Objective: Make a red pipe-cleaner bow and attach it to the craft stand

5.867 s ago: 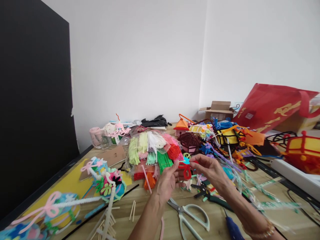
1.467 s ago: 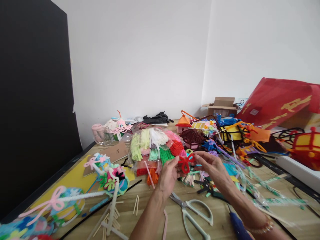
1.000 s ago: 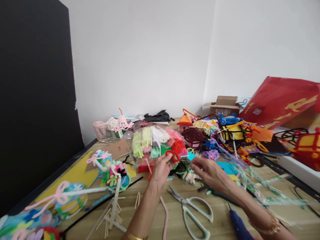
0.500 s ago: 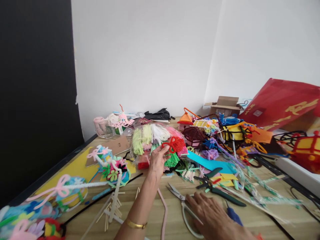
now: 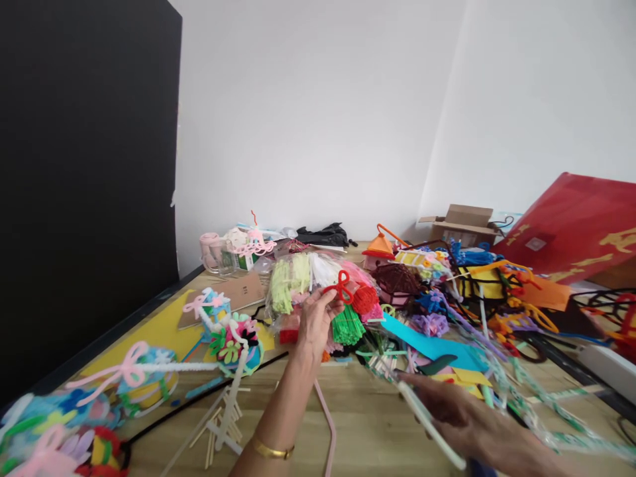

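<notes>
My left hand [image 5: 312, 323] is raised over the wooden table [image 5: 368, 430] and pinches a small red pipe-cleaner bow [image 5: 341, 287] between thumb and fingertips. Just behind the bow lie clear bags of coloured pipe cleaners [image 5: 298, 281]. My right hand [image 5: 450, 411], low at the right and blurred by motion, is closed on the pale-handled scissors [image 5: 428, 424], which are off the table. A gold bangle sits on my left wrist.
Finished pipe-cleaner flower crafts [image 5: 229, 336] and wooden sticks lie at the left on yellow felt. A pink pipe cleaner [image 5: 330, 424] lies by my forearm. Blue felt [image 5: 427, 339], pliers [image 5: 437, 363], a cardboard box [image 5: 464, 222], a red bag [image 5: 576, 225] and tangled crafts fill the right. A black board [image 5: 84, 165] stands left.
My right hand let go of the red bow, dropped to the scissors on the table and lifted them. My left hand kept the bow and raised it. The view swung left.
</notes>
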Available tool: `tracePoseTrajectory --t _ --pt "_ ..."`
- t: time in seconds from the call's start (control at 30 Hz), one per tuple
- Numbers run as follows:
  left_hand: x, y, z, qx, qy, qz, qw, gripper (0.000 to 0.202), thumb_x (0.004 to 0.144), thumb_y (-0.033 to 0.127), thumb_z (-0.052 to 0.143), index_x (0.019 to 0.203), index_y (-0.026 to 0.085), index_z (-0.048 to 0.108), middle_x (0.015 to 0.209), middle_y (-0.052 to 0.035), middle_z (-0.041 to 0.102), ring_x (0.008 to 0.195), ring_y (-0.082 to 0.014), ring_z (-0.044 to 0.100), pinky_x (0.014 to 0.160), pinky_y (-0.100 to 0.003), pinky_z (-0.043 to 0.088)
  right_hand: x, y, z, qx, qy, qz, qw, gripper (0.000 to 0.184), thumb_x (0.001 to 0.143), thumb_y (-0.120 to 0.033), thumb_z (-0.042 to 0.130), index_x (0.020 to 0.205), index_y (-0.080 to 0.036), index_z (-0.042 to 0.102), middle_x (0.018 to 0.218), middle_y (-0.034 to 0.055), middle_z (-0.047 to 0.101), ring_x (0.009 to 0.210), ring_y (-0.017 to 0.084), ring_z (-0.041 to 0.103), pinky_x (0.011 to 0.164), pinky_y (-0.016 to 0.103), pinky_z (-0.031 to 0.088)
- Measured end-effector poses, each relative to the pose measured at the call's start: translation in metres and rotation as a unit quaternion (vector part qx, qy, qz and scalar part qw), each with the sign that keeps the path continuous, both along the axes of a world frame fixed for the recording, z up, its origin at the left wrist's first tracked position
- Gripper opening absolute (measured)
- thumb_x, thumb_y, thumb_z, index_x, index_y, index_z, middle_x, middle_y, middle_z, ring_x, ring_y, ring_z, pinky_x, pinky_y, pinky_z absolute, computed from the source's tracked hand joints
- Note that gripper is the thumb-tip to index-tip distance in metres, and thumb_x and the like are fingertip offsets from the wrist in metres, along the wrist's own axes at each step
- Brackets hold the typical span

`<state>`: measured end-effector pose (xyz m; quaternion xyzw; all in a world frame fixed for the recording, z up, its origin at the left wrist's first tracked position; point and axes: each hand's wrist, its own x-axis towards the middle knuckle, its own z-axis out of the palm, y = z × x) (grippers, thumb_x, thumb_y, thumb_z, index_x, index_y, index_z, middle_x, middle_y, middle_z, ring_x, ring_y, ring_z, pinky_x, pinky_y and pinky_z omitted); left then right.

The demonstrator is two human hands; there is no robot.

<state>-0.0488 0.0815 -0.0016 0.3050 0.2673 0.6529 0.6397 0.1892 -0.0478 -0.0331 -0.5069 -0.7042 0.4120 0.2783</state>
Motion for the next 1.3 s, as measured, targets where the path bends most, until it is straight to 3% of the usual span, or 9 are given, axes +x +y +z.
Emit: tracePoseTrajectory --t 0.13,0.2,0.3,0.43,0.6,0.73,0.87,1.1,1.3 --pt "-0.001 -0.004 0.005 0.008 0.020 0.013 1.000 0.016 0.059 0.013 0.073 0.071 0.013 0.063 0.057 0.0017 0.066 0.047 -0.0086 0.059 0.049 -0.019 0.048 -0.004 0.014 0.017 -0.039 0.122 0.050 0.991 0.061 0.076 -0.041 0.063 0.133 -0.026 0.046 0.089 0.0042 0.064 0.079 0.020 0.060 0.069 0.029 0.049" --pt "0.000 -0.008 0.006 0.008 0.035 0.016 0.999 0.018 0.059 0.014 0.074 0.073 0.013 0.064 0.059 0.0014 0.066 0.047 -0.0088 0.059 0.047 -0.019 0.047 -0.010 0.015 0.019 -0.019 0.122 0.029 0.992 0.059 0.076 -0.047 0.062 0.130 -0.026 0.050 0.086 0.0046 0.064 0.077 0.020 0.059 0.071 0.031 0.050" --pt "0.001 -0.016 0.006 0.007 0.053 0.014 0.998 0.020 0.058 0.015 0.076 0.074 0.012 0.065 0.063 -0.0002 0.068 0.050 -0.0094 0.060 0.045 -0.018 0.046 -0.022 0.013 0.015 -0.010 0.125 -0.030 0.992 0.057 0.074 -0.054 0.061 0.123 -0.027 0.057 0.097 0.0074 0.066 0.090 0.026 0.060 0.081 0.036 0.049" --pt "0.007 -0.023 0.008 0.013 0.052 -0.011 0.999 0.019 0.058 0.017 0.076 0.072 0.013 0.065 0.063 -0.0003 0.068 0.051 -0.0088 0.060 0.049 -0.018 0.047 -0.034 0.011 0.010 -0.001 0.148 -0.062 0.987 0.055 0.072 -0.055 0.062 0.118 -0.026 0.060 0.093 0.0060 0.066 0.093 0.027 0.059 0.082 0.036 0.049" --pt "0.017 -0.027 0.008 0.006 0.043 -0.053 0.998 0.020 0.056 0.017 0.077 0.070 0.012 0.064 0.058 0.0002 0.066 0.051 -0.0096 0.060 0.050 -0.019 0.048 -0.041 0.012 0.012 0.028 0.171 -0.059 0.983 0.054 0.073 -0.054 0.062 0.116 -0.020 0.060 0.075 0.0021 0.059 0.068 0.019 0.055 0.064 0.030 0.047" --pt "0.021 -0.028 0.006 0.001 0.044 -0.070 0.997 0.020 0.056 0.017 0.077 0.070 0.011 0.065 0.059 -0.0010 0.067 0.051 -0.0099 0.061 0.050 -0.019 0.049 -0.044 0.011 0.015 0.016 0.184 -0.026 0.982 0.049 0.078 -0.053 0.058 0.113 -0.018 0.060 0.059 -0.0035 0.046 0.051 0.013 0.042 0.048 0.024 0.034" --pt "0.021 -0.030 0.006 0.000 0.047 -0.076 0.996 0.018 0.058 0.018 0.077 0.070 0.011 0.064 0.058 -0.0016 0.067 0.050 -0.0099 0.061 0.050 -0.019 0.049 -0.044 0.011 0.015 0.003 0.178 -0.015 0.984 0.046 0.080 -0.052 0.057 0.110 -0.017 0.062 0.054 -0.0055 0.041 0.046 0.010 0.036 0.045 0.023 0.027" --pt "0.021 -0.028 0.003 -0.010 0.037 -0.093 0.995 0.017 0.063 0.021 0.075 0.073 0.013 0.064 0.061 -0.0022 0.068 0.051 -0.0119 0.062 0.048 -0.020 0.049 -0.046 0.011 0.011 0.013 0.169 -0.044 0.985 0.048 0.082 -0.050 0.056 0.114 -0.015 0.059 0.055 -0.0057 0.041 0.045 0.008 0.034 0.041 0.020 0.028" --pt "0.021 -0.028 0.002 0.004 0.022 -0.120 0.993 0.035 0.074 0.034 0.067 0.104 0.014 0.064 0.069 -0.0052 0.071 0.056 -0.0143 0.065 0.046 -0.020 0.047 -0.046 0.010 0.008 0.064 0.132 -0.065 0.987 0.048 0.080 -0.049 0.059 0.113 -0.014 0.061 0.052 -0.0064 0.038 0.045 0.008 0.034 0.040 0.018 0.031"
